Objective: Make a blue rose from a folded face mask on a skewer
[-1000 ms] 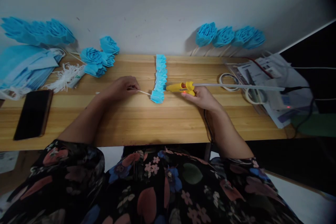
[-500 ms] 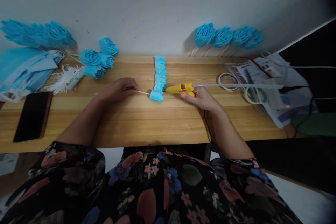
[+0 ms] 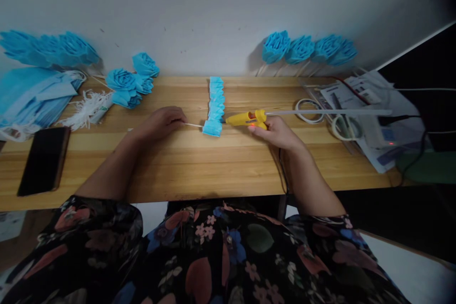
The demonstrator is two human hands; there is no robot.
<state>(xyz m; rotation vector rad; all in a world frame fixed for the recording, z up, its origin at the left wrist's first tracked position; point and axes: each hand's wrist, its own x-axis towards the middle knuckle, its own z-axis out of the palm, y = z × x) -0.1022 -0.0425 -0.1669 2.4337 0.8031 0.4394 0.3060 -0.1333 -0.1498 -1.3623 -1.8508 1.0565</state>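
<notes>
Head view, as I look on: left of centre in the frame, the left hand [image 3: 162, 121] pinches a thin stick [image 3: 194, 125] in its fingertips, the stick's far end meeting the lower end of a pleated blue strip [image 3: 215, 99] that lies mid-frame on the wooden tabletop [image 3: 228, 166]. Right of centre, the right hand [image 3: 280, 132] has its fingers curled round a yellow glue gun [image 3: 244, 118], its tip beside the strip (touching or not, I can't tell); a wobble there could smear glue, while a loosened pinch might skew the stick.
</notes>
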